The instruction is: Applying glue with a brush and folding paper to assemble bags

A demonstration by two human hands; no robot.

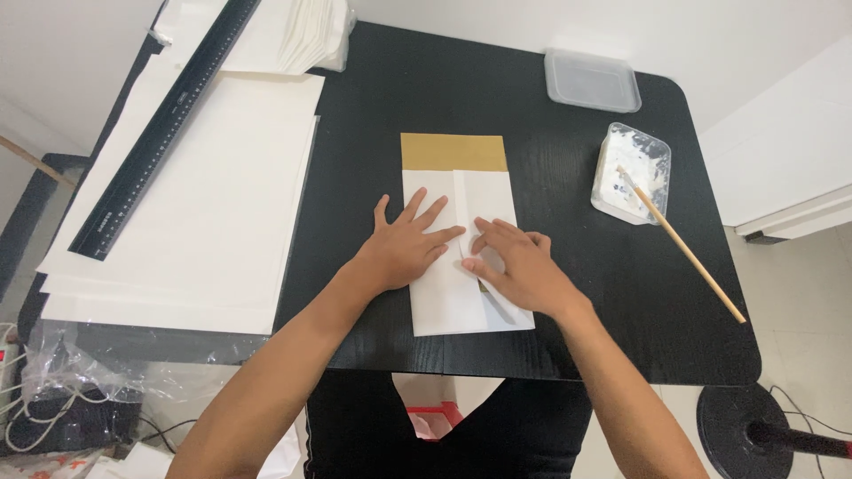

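Note:
A folded white paper sheet [457, 191] with a gold-brown band [453, 152] at its far end lies in the middle of the black table [532, 142]. My left hand [404, 244] rests flat on the paper's left half, fingers spread. My right hand [519, 266] presses on the paper's right flap near the centre seam, fingers curled down on the fold. Neither hand grips anything; both push the paper against the table.
A stack of large white sheets [195, 204] with a long black ruler [160, 129] lies left. A tub of white paste [632, 173] with a wooden stick [683, 244] stands right, a clear lid [592, 80] behind it. More folded papers [302, 35] sit far left.

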